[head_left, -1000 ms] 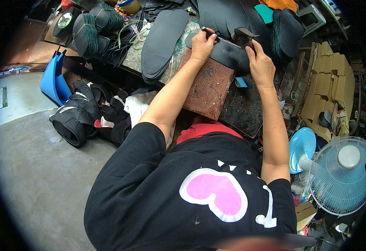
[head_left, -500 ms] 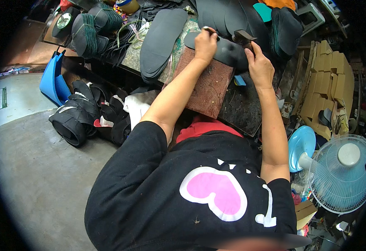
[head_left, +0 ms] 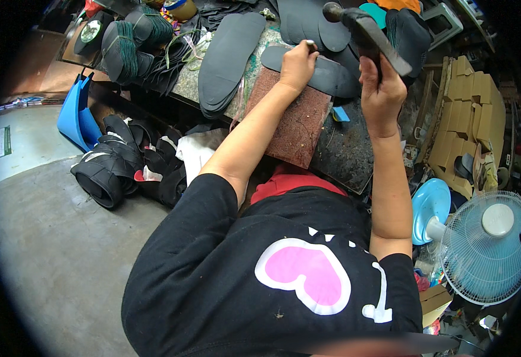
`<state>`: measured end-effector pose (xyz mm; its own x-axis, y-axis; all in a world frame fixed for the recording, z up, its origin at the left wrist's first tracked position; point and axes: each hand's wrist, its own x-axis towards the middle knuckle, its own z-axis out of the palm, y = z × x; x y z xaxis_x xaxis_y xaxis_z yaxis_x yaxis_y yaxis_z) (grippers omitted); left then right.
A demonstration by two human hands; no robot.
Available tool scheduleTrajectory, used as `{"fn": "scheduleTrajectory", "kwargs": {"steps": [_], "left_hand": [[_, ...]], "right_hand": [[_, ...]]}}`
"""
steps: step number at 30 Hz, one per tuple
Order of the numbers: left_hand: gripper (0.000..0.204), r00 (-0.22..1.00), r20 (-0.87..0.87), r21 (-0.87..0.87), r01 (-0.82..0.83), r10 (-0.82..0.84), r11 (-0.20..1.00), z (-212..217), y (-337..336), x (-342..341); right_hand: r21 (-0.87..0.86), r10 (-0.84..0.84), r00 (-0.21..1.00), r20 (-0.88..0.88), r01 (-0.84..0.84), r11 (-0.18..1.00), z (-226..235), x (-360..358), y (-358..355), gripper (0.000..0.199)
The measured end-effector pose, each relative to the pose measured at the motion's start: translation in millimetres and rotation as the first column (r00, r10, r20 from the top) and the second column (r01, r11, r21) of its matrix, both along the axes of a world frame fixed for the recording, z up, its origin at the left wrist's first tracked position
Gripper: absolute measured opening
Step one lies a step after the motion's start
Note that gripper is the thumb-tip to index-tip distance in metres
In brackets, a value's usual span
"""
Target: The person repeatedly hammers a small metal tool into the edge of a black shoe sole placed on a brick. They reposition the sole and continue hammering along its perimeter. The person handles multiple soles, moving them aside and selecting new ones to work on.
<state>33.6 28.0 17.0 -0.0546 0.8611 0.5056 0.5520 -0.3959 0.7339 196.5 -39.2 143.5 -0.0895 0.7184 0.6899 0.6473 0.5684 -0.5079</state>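
Observation:
My right hand (head_left: pixel 383 98) is closed around a hammer (head_left: pixel 370 35), raised above the bench with its dark metal head up. My left hand (head_left: pixel 297 70) is closed and pinches a short rod-like tool (head_left: pixel 311 44) with a pale top end; its lower end is hidden. This hand rests over a black shoe sole (head_left: pixel 335 80), lying across the far end of a reddish-brown block (head_left: pixel 289 128). Left of the block lies a stack of black soles (head_left: pixel 229 62). More loose black soles (head_left: pixel 305 24) are at the back of the bench.
Bundles of soles tied with green cord (head_left: pixel 130 50) stand at the back left. A small blue piece (head_left: pixel 340 114) lies beside the block. Black strap uppers (head_left: pixel 108 163) and a blue plastic holder (head_left: pixel 77 113) are at left. At right are cardboard pieces (head_left: pixel 466 119) and a fan (head_left: pixel 484 247).
My right hand has lifted the hammer up and right, away from the sole. My left hand has shifted slightly to the right and stays over the sole.

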Motion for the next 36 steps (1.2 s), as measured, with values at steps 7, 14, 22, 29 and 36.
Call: {"fn": "scheduleTrajectory", "kwargs": {"steps": [7,14,22,29,36], "left_hand": [[0.014,0.998,-0.053,0.059,-0.015,0.018,0.998,-2,-2,10],[0.008,0.699,0.682,-0.356,0.064,0.213,0.932,-10,5,1],[0.010,0.678,0.698,-0.171,-0.155,0.230,0.973,-5,-1,-39],[0.010,0.830,0.542,-0.280,0.030,0.132,0.960,-6,-3,-38],[0.011,0.855,0.478,-0.321,-0.042,0.201,0.946,-8,0,-33]], "right_hand": [[-0.440,-0.225,0.913,0.339,0.365,0.820,-47,11,9,0.038],[-0.470,-0.173,0.871,0.461,0.405,0.784,-67,8,14,0.040],[-0.414,-0.149,0.819,0.554,0.427,0.804,-68,6,16,0.038],[-0.384,-0.141,0.804,0.578,0.421,0.822,-71,8,17,0.038],[-0.376,-0.147,0.800,0.581,0.424,0.824,-73,8,18,0.038]]}}
